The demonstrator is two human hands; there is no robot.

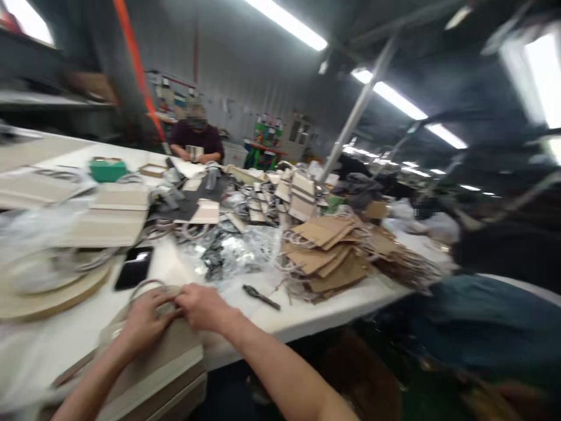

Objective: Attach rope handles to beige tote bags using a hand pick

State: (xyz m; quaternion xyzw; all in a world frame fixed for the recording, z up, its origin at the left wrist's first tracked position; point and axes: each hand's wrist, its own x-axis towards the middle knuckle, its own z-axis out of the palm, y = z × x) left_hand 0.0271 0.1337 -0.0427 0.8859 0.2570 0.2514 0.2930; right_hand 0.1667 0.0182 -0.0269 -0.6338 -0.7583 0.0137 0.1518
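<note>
A beige bag (175, 339) with a thin loop handle (146, 283) lies at the near edge of the table, on top of similar beige pieces. My left hand (146, 321) rests over its upper part, with fingers bent around the top edge near the loop. Close beside it, my right hand (204, 305) is closed, its thumb and fingers pinching the same top edge where the handle joins. The exact spot between my fingertips is hidden. A black phone (135, 268) lies just beyond my left hand.
A dark pen-like tool (262, 297) lies right of my hands. Beyond it stand stacked brown paper bags (326, 257). Plastic-wrapped parts (236, 248), a tape roll (87, 292) and a green box (107, 169) cover the white table (307, 321). A person (197, 137) sits across.
</note>
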